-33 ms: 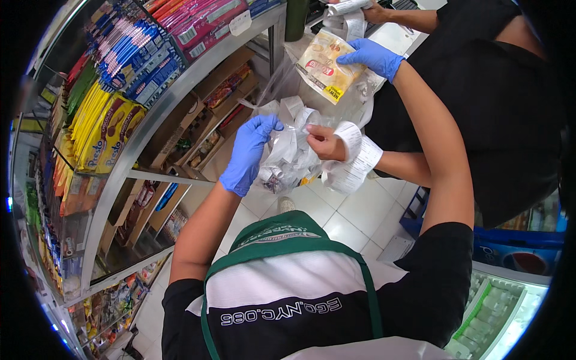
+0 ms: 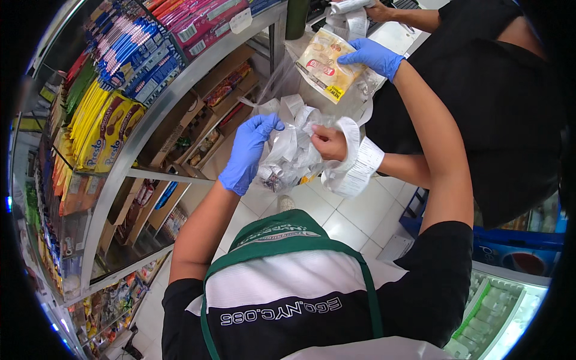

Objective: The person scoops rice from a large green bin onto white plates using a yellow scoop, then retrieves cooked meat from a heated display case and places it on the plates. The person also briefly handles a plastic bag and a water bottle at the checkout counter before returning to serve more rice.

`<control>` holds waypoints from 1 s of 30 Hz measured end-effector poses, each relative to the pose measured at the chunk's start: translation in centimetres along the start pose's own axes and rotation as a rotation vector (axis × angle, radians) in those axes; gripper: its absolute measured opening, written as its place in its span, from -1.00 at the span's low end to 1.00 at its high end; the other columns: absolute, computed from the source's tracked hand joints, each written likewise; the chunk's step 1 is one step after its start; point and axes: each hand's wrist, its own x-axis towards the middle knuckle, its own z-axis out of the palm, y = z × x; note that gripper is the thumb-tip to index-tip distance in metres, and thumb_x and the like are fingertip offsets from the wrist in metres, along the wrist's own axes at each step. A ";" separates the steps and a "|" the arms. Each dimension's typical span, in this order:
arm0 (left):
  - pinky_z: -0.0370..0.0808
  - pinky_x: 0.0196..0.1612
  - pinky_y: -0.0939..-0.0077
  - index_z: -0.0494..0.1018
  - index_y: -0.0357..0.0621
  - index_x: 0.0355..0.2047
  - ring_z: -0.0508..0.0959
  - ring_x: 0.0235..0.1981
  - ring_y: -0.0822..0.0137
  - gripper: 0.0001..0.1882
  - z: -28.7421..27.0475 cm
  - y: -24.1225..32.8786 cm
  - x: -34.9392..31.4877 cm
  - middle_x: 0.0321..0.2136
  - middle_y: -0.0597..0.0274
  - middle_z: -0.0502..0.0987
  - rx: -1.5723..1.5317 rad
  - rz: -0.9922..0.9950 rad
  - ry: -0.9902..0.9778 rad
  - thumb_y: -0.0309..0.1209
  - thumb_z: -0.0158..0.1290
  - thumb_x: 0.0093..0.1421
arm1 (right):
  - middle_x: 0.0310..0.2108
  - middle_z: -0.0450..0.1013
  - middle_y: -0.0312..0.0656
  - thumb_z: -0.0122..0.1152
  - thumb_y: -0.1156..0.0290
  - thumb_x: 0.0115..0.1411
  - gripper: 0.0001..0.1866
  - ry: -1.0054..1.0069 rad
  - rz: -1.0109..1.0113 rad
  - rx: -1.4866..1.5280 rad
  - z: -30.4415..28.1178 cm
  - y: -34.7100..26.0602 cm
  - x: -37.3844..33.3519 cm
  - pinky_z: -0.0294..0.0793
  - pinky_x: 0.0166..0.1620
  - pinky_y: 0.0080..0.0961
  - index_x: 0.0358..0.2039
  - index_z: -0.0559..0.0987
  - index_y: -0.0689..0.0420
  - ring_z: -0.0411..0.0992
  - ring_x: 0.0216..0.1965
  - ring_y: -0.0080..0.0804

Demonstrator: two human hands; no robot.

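My left hand [image 2: 251, 150], in a blue glove, has its fingers closed on the rim of a clear plastic bag [image 2: 277, 157]. Crumpled white paper strips [image 2: 292, 141] fill the bag, with a bit of yellow near its bottom. In my gloved right hand [image 2: 375, 58], thumb and fingers pinch a cream-coloured snack packet [image 2: 327, 66] by its right side, above the bag. Another person's hand [image 2: 329, 143] is at the bag's mouth between my hands. A long printed receipt strip [image 2: 354, 162] loops around that person's wrist.
Shelves of snack packs [image 2: 108, 129] line the left side, with cartons [image 2: 207, 123] on lower shelves behind glass. The other person, in black clothes [image 2: 462, 126], is close at the right. A white counter [image 2: 393, 39] lies beyond. A blue cooler [image 2: 516, 252] stands at the right.
The other person's hand has shifted slightly right at the bag's mouth, and the receipt strip on the wrist has moved a little. My hands stay nearly where they were.
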 end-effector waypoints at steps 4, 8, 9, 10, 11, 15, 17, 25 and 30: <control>0.34 -0.17 0.62 0.56 -0.24 -0.39 0.45 -0.36 0.52 -0.73 -1.0 0.1 -0.3 -0.41 0.33 0.57 0.091 0.006 -0.042 -0.26 0.04 0.24 | -0.27 0.54 -0.22 0.38 0.30 -0.02 -0.57 -0.002 0.051 -0.102 0.2 0.7 1.1 0.39 -0.08 -0.60 -0.15 0.56 0.26 0.47 -0.25 -0.52; 0.39 -0.10 0.60 0.57 -0.29 -0.31 0.49 -0.27 0.50 -0.77 -0.8 -0.9 1.5 -0.34 0.24 0.60 0.051 0.034 -0.049 -0.36 0.07 0.20 | -0.30 0.55 -0.23 0.40 0.31 -0.04 -0.59 0.033 0.067 -0.029 -0.8 3.9 3.3 0.42 -0.12 -0.58 -0.19 0.59 0.24 0.48 -0.30 -0.51; 0.39 -0.09 0.59 0.57 -0.30 -0.29 0.50 -0.25 0.49 -0.78 -0.7 -1.2 1.9 -0.33 0.23 0.60 0.064 0.031 -0.029 -0.38 0.06 0.19 | -0.32 0.55 -0.23 0.41 0.31 -0.06 -0.60 0.044 0.072 0.032 -1.0 5.0 3.9 0.44 -0.14 -0.57 -0.21 0.60 0.23 0.48 -0.32 -0.51; 0.40 -0.08 0.59 0.56 -0.30 -0.27 0.50 -0.23 0.48 -0.79 -0.9 -1.3 1.9 -0.31 0.22 0.60 0.072 0.047 -0.009 -0.41 0.06 0.19 | -0.33 0.55 -0.21 0.43 0.30 -0.09 -0.58 0.089 0.068 -0.044 -1.4 5.6 4.4 0.44 -0.13 -0.53 -0.20 0.60 0.22 0.49 -0.31 -0.46; 0.40 -0.07 0.58 0.56 -0.30 -0.25 0.51 -0.21 0.47 -0.80 -1.0 -1.3 2.0 -0.30 0.21 0.60 0.082 0.058 0.006 -0.44 0.06 0.18 | -0.33 0.55 -0.20 0.43 0.30 -0.09 -0.57 0.117 0.077 -0.112 -1.9 6.7 4.9 0.44 -0.12 -0.52 -0.19 0.60 0.22 0.49 -0.30 -0.45; 0.39 -0.06 0.59 0.53 -0.29 -0.19 0.50 -0.20 0.46 -0.78 -1.1 -1.4 1.9 -0.24 0.22 0.58 0.064 0.027 0.027 -0.48 0.03 0.17 | -0.26 0.55 -0.07 0.44 0.22 -0.16 -0.44 0.214 0.131 -0.448 -2.6 9.3 6.6 0.42 -0.05 -0.42 -0.13 0.57 0.23 0.50 -0.21 -0.27; 0.39 -0.07 0.59 0.52 -0.29 -0.16 0.50 -0.21 0.46 -0.76 -1.1 -1.5 2.0 -0.22 0.23 0.57 0.081 -0.015 0.031 -0.49 0.02 0.17 | -0.20 0.53 -0.02 0.44 0.18 -0.18 -0.38 0.312 0.125 -0.592 -2.3 10.3 7.2 0.41 -0.03 -0.40 -0.10 0.55 0.23 0.50 -0.16 -0.19; 0.38 -0.13 0.62 0.53 -0.25 -0.23 0.48 -0.28 0.49 -0.79 -1.2 -3.0 2.1 -0.28 0.25 0.56 0.095 -0.025 0.069 -0.41 0.10 0.14 | -0.25 0.54 -0.06 0.40 0.25 -0.14 -0.50 0.457 0.169 -0.616 -1.6 12.2 8.2 0.42 -0.09 -0.39 -0.16 0.56 0.22 0.50 -0.26 -0.22; 0.38 -0.10 0.58 0.55 -0.26 -0.30 0.49 -0.31 0.46 -0.83 -0.9 -3.4 2.4 -0.31 0.22 0.56 0.106 0.031 0.031 -0.46 0.12 0.09 | -0.04 0.47 -0.17 0.38 0.11 -0.12 -0.50 0.618 0.365 -0.778 -2.1 12.4 7.0 0.30 0.06 -0.24 -0.11 0.57 -0.08 0.39 0.02 -0.17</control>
